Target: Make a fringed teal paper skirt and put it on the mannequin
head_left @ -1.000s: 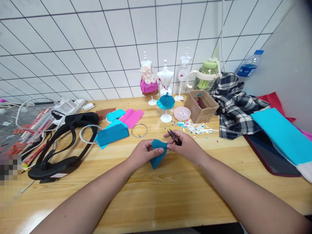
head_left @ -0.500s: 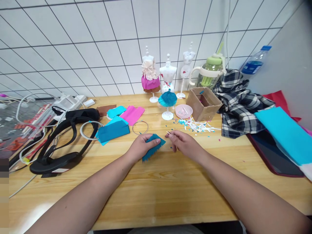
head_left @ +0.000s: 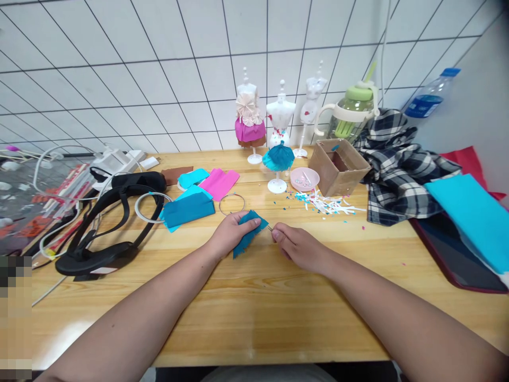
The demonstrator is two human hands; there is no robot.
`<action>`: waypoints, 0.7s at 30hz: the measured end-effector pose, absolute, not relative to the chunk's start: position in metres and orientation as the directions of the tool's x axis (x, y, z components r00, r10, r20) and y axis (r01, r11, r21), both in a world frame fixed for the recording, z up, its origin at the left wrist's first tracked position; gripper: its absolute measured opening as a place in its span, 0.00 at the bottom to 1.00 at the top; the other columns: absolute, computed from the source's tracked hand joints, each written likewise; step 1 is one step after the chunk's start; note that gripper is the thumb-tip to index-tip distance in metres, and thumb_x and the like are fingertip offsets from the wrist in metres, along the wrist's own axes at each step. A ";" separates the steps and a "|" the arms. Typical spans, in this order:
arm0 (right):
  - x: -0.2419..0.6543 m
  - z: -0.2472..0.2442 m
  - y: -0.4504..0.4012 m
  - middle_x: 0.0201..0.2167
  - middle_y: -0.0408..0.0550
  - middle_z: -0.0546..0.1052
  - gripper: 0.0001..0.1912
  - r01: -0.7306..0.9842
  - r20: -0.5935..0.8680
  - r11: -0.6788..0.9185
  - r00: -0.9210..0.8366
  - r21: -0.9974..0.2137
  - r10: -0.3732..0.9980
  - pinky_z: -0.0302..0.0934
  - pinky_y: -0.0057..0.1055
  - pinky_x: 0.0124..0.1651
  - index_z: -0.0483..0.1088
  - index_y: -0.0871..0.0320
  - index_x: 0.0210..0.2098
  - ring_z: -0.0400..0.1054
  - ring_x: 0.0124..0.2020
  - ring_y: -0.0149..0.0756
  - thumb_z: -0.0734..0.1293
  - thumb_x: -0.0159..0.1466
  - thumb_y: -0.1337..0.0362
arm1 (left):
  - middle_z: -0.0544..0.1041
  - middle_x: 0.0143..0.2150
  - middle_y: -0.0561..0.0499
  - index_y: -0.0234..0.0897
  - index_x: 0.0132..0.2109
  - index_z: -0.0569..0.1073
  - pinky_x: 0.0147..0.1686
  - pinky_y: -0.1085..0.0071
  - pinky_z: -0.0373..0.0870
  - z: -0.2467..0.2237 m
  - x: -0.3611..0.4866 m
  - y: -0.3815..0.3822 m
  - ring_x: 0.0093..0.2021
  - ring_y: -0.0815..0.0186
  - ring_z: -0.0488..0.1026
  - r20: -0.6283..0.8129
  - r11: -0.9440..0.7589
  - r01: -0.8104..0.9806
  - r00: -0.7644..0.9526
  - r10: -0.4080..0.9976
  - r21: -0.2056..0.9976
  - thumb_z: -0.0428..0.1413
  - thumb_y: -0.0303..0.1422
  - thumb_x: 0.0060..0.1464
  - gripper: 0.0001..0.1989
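My left hand [head_left: 233, 232] pinches a folded piece of teal paper [head_left: 249, 240] between thumb and fingers. Its lower edge is jagged, and one corner points right. Closed beside that corner, my right hand [head_left: 297, 245] grips a thin pointed tool [head_left: 270, 228], too small to name surely. The tool's tip is close to the paper's right corner; whether they touch I cannot tell. Behind my hands stands a small white mannequin [head_left: 280, 114] with a teal paper skirt [head_left: 279, 157]. Another mannequin [head_left: 246, 98] wears a cream top and pink skirt; a third [head_left: 314, 93] is bare.
Blue paper [head_left: 189, 209], pink paper [head_left: 219, 183] and a thin ring [head_left: 232, 204] lie left of centre. A pink dish [head_left: 304, 185], white paper strips [head_left: 324, 203] and a cardboard box [head_left: 340, 178] sit right. A black headset [head_left: 115, 254] and plaid cloth [head_left: 397, 170] flank the table.
The tool in my right hand has turned from pointing up and left to lying near the paper's corner. My right fingers have closed more tightly. The camera view has shifted slightly.
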State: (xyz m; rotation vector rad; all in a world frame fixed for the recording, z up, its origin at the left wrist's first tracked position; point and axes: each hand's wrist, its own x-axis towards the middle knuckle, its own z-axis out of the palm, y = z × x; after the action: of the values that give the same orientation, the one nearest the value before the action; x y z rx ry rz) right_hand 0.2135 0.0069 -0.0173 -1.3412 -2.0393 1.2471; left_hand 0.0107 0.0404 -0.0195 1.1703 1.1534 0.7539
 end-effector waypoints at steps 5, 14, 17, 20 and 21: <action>0.210 -0.023 0.004 0.18 0.37 0.65 0.19 0.458 -0.137 0.100 -0.457 -0.884 0.879 0.51 0.28 0.28 0.59 0.53 0.32 0.59 0.20 0.31 0.49 0.72 0.49 | 0.71 0.23 0.56 0.33 0.34 0.75 0.22 0.77 0.59 -0.020 0.010 0.040 0.22 0.73 0.63 -0.283 0.263 0.109 0.284 0.916 0.959 0.65 0.47 0.44 0.21; 0.210 -0.023 0.005 0.18 0.36 0.66 0.19 0.442 -0.157 0.074 -0.464 -0.894 0.872 0.51 0.28 0.27 0.56 0.53 0.31 0.59 0.18 0.30 0.50 0.72 0.50 | 0.73 0.26 0.55 0.34 0.32 0.74 0.27 0.74 0.64 -0.021 0.009 0.042 0.25 0.70 0.68 -0.294 0.266 0.132 0.293 0.910 0.955 0.65 0.48 0.44 0.20; 0.210 -0.023 0.005 0.18 0.36 0.66 0.17 0.458 -0.154 0.091 -0.469 -0.884 0.870 0.50 0.27 0.28 0.56 0.53 0.30 0.59 0.18 0.29 0.51 0.72 0.53 | 0.74 0.26 0.55 0.35 0.33 0.74 0.26 0.74 0.63 -0.021 0.009 0.042 0.25 0.70 0.68 -0.294 0.267 0.130 0.301 0.907 0.955 0.65 0.48 0.44 0.20; 0.210 -0.023 0.006 0.18 0.36 0.67 0.16 0.470 -0.148 0.109 -0.476 -0.876 0.867 0.51 0.27 0.28 0.56 0.53 0.29 0.60 0.19 0.29 0.52 0.72 0.55 | 0.72 0.25 0.56 0.34 0.32 0.73 0.25 0.75 0.61 -0.021 0.009 0.041 0.24 0.72 0.66 -0.293 0.262 0.140 0.295 0.910 0.955 0.65 0.47 0.44 0.20; 0.210 -0.022 0.006 0.18 0.37 0.67 0.16 0.474 -0.144 0.117 -0.478 -0.873 0.867 0.51 0.27 0.29 0.57 0.54 0.29 0.61 0.20 0.30 0.52 0.72 0.55 | 0.72 0.24 0.56 0.34 0.32 0.73 0.24 0.76 0.61 -0.020 0.009 0.041 0.23 0.72 0.65 -0.293 0.261 0.144 0.292 0.910 0.954 0.65 0.47 0.44 0.20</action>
State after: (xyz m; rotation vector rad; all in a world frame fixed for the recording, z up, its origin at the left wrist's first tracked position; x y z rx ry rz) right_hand 0.2103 0.0065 -0.0224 -1.2999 -1.9983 1.3169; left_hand 0.0091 0.0409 -0.0203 1.2017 1.1670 0.7217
